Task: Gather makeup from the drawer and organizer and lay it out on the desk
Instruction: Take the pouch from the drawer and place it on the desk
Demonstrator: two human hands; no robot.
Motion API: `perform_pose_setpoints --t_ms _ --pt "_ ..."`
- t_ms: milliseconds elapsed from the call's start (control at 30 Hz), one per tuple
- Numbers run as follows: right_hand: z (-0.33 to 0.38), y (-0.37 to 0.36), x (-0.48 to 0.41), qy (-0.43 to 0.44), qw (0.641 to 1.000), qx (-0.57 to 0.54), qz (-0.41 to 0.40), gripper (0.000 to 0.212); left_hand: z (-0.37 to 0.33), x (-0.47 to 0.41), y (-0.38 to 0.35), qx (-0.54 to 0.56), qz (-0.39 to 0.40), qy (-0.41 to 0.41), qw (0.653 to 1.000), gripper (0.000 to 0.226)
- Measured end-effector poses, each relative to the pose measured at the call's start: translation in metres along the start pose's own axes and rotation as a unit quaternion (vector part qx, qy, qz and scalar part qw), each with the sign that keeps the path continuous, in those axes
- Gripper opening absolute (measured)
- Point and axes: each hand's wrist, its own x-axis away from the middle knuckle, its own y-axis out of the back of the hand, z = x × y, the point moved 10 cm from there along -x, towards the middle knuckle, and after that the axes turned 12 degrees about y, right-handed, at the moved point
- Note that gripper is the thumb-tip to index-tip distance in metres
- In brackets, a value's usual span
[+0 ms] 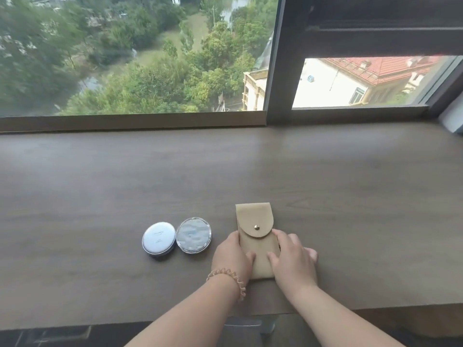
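A beige pouch [255, 221] with a rounded flap and a brass snap lies flat on the brown wooden desk [350, 196], near its front edge. My left hand [231, 256] holds the pouch's left side, thumb on top. My right hand [292, 259] lies on its right side with fingers spread and fairly straight. Left of the pouch sit two round compacts side by side: a pale blue one [158, 237] and a silver-rimmed one with a mottled lid [194, 234]. No drawer or organizer can be made out.
A wooden sill [125, 122] and a large window with a dark frame post [278, 71] run along the desk's far edge. A white object [453, 116] shows at the far right. Something dark lies below the desk's front edge.
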Motion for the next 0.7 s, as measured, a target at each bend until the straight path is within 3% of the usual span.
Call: perform_pose_setpoints --t_ms 167,400,533,700 --pt "0.011 0.0 -0.002 0.04 0.999 0.032 -0.009 0.049 0.0 -0.001 0.004 -0.098 -0.023 0.008 0.995 0.036" --pt "0.064 0.03 -0.01 0.116 0.991 -0.014 -0.06 0.04 -0.01 0.029 0.046 -0.094 -0.057 -0.051 0.993 0.04" --pt "0.144 0.036 -0.012 0.21 0.975 -0.055 -0.05 0.042 0.001 0.054 0.115 -0.104 -0.158 -0.074 0.979 0.039" --pt "0.268 0.017 0.027 0.373 0.927 -0.032 0.003 0.051 0.083 0.089 0.222 -0.176 -0.289 0.027 0.94 0.044"
